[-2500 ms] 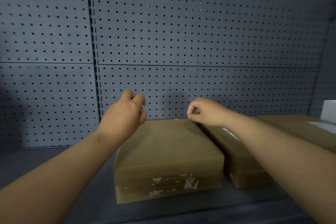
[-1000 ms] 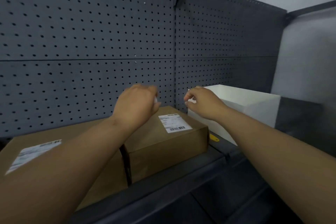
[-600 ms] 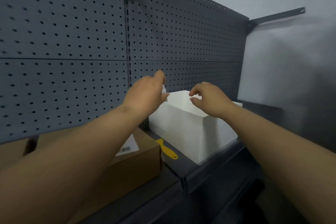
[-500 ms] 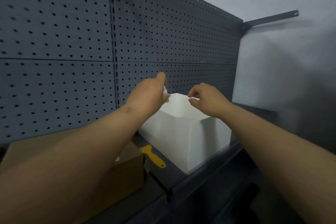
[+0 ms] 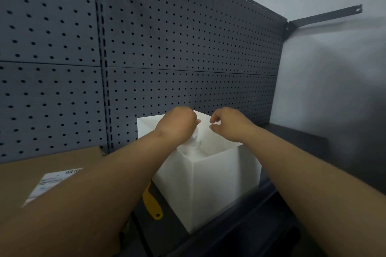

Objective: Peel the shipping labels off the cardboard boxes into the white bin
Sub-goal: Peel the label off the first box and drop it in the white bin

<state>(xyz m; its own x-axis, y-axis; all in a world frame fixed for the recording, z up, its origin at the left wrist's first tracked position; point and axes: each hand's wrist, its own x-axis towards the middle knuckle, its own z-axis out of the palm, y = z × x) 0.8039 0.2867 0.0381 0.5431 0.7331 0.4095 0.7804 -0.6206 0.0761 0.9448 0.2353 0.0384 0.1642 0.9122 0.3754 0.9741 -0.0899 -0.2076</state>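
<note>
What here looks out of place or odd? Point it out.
One thing: a yellow-handled tool lies wedged in the gap between the cardboard box and the white bin, mostly hidden by the left arm. The box's shipping label is intact.

This looks like a stockroom or packing area. A dark grey perforated pegboard (image 5: 167, 48) backs a metal shelf (image 5: 240, 215), with a shelf bracket (image 5: 323, 15) fixed to the plain wall on the right. On the shelf sit a cardboard box (image 5: 31, 173) bearing a barcoded shipping label (image 5: 52, 183) at left and a white bin (image 5: 219, 183) to its right.
</note>
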